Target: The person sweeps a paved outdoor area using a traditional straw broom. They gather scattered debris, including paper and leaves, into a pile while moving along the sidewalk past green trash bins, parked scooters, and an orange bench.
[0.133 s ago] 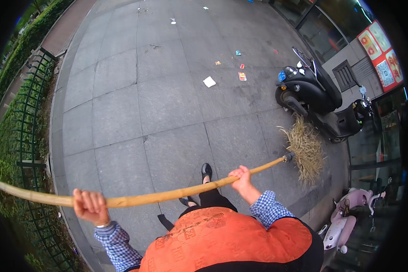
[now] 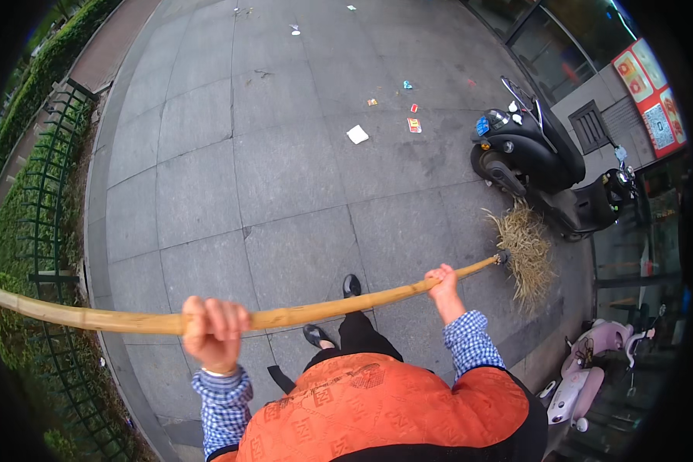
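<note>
A long broom [image 2: 346, 303] with a pale bamboo handle crosses in front of me from left to right. My left hand [image 2: 214, 331] is wrapped round the handle, left of my body. Farther along the handle, closer to the bristles, my right hand [image 2: 444, 291] grips it with fingers closed. The straw broom head [image 2: 525, 258] lies on the paving at the right, just on my side of a black scooter [image 2: 543, 154]. A dark binding joins the straw to the handle.
Litter is scattered ahead, including a white piece of paper [image 2: 357, 135] and a red-and-yellow wrapper [image 2: 414, 125]. A pink scooter [image 2: 581, 377] stands at the near right beside glass shopfronts. Along the left, a green metal fence [image 2: 46, 192] borders a hedge. My black shoes [image 2: 351, 286] are below the handle.
Both hands have shifted to the right, the left one farther. The broom head has moved slightly right, toward the shopfront.
</note>
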Available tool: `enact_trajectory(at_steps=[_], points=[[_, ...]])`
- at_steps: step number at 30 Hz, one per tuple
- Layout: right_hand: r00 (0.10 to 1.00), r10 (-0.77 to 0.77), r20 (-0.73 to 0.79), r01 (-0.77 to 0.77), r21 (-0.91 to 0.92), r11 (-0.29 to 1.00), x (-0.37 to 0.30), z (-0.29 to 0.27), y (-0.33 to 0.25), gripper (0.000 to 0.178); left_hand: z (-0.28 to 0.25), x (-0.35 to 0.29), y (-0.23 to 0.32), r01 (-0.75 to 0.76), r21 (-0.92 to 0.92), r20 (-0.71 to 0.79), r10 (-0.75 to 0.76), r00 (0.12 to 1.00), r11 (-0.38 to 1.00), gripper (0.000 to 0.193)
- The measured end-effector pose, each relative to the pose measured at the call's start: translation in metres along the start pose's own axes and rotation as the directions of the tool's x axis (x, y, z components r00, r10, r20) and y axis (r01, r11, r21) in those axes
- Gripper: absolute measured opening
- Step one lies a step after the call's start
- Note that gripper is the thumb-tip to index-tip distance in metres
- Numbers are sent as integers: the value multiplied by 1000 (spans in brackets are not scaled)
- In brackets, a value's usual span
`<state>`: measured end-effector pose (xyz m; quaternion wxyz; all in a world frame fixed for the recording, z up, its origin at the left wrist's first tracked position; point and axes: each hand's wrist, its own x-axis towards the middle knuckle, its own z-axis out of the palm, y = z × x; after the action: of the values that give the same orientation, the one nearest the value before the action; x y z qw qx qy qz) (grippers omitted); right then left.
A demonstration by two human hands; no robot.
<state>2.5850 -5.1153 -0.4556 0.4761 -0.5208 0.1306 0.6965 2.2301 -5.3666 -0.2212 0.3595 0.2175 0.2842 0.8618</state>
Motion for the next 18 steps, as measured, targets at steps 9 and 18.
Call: enact_trajectory(at_steps=[9,18], points=[[933,359,26,-358,-43,933,61,50,32,34,51,-28,20,-73,287,-23,83,996,955,23],[659,742,122,-688,-300,661,-143,78,243,31,65,-141,222,-467,375,-117,541,833,801,21]])
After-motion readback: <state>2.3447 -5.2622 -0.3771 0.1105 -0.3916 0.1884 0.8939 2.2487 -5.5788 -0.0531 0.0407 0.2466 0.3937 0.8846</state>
